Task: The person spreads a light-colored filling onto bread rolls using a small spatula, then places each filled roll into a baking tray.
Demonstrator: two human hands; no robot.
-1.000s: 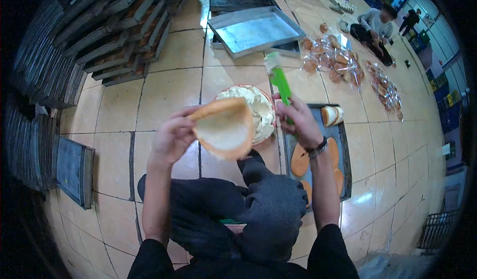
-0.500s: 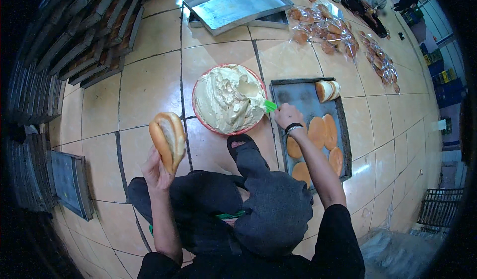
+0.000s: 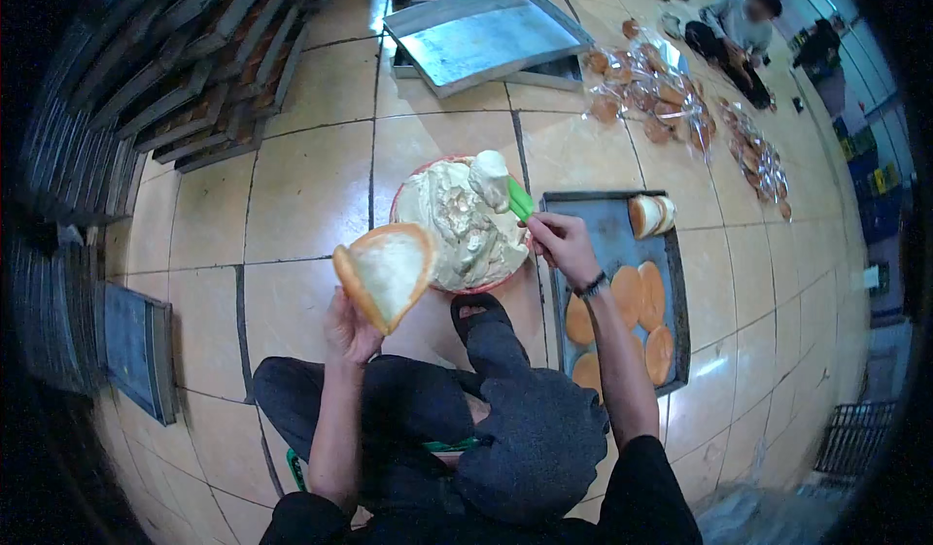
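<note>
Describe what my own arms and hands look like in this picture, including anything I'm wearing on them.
Your sleeves are black and end around the elbows, leaving the forearms bare. Neither the left hand nor the right hand has a glove. A dark band circles the right wrist; none shows on the left. Finer details are too small to tell.

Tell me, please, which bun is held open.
The bun in the left hand, spread apart with its pale inside showing; the other buns in the dark tray lie unheld.
</note>
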